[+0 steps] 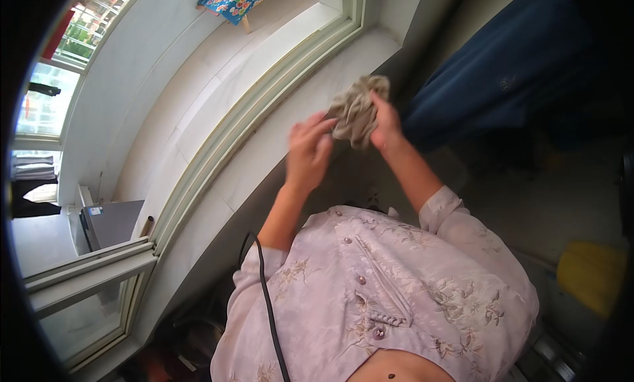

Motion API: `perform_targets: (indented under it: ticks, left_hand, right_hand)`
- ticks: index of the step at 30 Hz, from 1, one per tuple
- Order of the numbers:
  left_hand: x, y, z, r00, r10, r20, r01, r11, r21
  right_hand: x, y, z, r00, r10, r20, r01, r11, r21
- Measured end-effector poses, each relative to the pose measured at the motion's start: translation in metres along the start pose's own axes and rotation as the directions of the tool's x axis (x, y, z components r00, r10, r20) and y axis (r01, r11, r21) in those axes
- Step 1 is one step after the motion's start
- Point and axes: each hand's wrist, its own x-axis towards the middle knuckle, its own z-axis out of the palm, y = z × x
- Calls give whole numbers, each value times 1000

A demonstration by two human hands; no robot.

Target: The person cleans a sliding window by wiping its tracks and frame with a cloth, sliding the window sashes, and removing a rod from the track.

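A crumpled grey-beige cloth (356,117) is bunched up in front of me, above the sill. My right hand (386,123) is closed on its right side, with the thumb along the edge and the other fingers hidden behind the folds. On the other side, my left hand (309,151) is raised with its fingers apart and slightly bent. Its fingertips reach the cloth's left edge, blurred by motion; I cannot tell whether they touch it.
A pale window sill (264,151) with a sliding frame track runs diagonally before me. Blue fabric (489,71) hangs at the right. A yellow item (592,276) sits at lower right. A black cable (265,296) crosses my left sleeve. Beyond the window stands a grey appliance (112,223).
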Motion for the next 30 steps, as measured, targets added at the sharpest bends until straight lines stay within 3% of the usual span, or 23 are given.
perform_targets:
  ticks: [1, 3, 4, 5, 6, 7, 9, 10, 11, 12, 14, 15, 18, 19, 21, 22, 23, 24, 25, 26, 29, 30]
  left_hand:
    - [-11, -9, -13, 989, -43, -143, 52, 997, 63]
    - [-39, -37, -43, 956, -3, -293, 92, 952, 290]
    - [-57, -52, -61, 945, 46, -322, 107, 890, 443]
    - [-75, -63, -78, 940, 31, -340, 159, 841, 517]
    - [-95, -73, -93, 934, 15, -358, 212, 782, 586]
    - [-112, -82, -107, 923, -5, -385, 267, 729, 631]
    - [-142, -95, -123, 911, -38, -411, 329, 666, 669]
    - [-151, -97, -126, 868, -42, -495, 413, 615, 672]
    - [-157, -106, -127, 816, -36, -576, 494, 561, 664]
    - [-160, -113, -126, 806, -41, -590, 529, 497, 688]
    - [-145, -100, -119, 785, -67, -616, 568, 475, 672]
    - [-140, -95, -116, 768, -84, -634, 596, 455, 662]
    - [-147, -111, -122, 789, -42, -613, 559, 463, 688]
    - [-150, -109, -122, 797, -34, -603, 544, 474, 692]
    - [-146, -105, -120, 787, -25, -616, 563, 435, 702]
    - [-144, -102, -118, 781, -23, -624, 570, 433, 698]
    - [-144, -102, -117, 784, -8, -620, 564, 424, 708]
    - [-145, -103, -118, 792, -24, -610, 564, 412, 716]
    - [-143, -103, -118, 792, -11, -610, 560, 410, 720]
    - [-142, -102, -117, 787, -11, -617, 568, 400, 719]
    - [-143, -106, -117, 777, 2, -629, 583, 374, 721]
    - [-141, -103, -116, 749, 16, -663, 601, 405, 689]
  right_hand:
    - [12, -16, 7, 995, -77, -68, 73, 996, -52]
    - [58, -48, 11, 850, -527, -13, 473, 773, -423]
    - [80, -61, 13, 750, -641, 162, 599, 555, -577]
    - [101, -72, 14, 653, -681, 331, 633, 251, -732]
    - [147, -75, -3, 403, -717, 568, 623, -240, -745]
    - [153, -65, -9, 418, -706, 571, 623, -235, -746]
    - [161, -48, -15, 413, -513, 753, 279, -716, -641]
    - [136, -42, 6, 661, -436, 610, 301, -590, -749]
    - [113, -14, 11, 596, -373, 712, 498, -524, -691]
    - [88, 20, 15, 425, -298, 855, 705, -483, -519]
    - [22, 94, 39, 165, -162, 973, 890, -401, -218]
    - [-11, 131, 41, 251, -133, 959, 944, -184, -273]
    - [-31, 152, 46, 241, 104, 965, 966, -124, -227]
    - [-16, 128, 49, 332, 93, 939, 926, -219, -306]
    - [44, 74, 33, 380, -76, 922, 881, -273, -385]
    - [76, 37, 14, 363, -90, 927, 687, -646, -332]
    - [106, -6, -1, 432, -164, 887, 580, -702, -412]
    - [121, -43, -7, 396, -260, 881, 532, -717, -451]
    - [156, -72, -29, 569, -282, 772, 446, -683, -578]
    - [168, -83, -39, 494, -262, 829, 355, -810, -467]
    - [137, -32, -21, 395, -138, 908, 605, -705, -370]
    - [96, 2, 5, 382, -70, 922, 728, -592, -346]
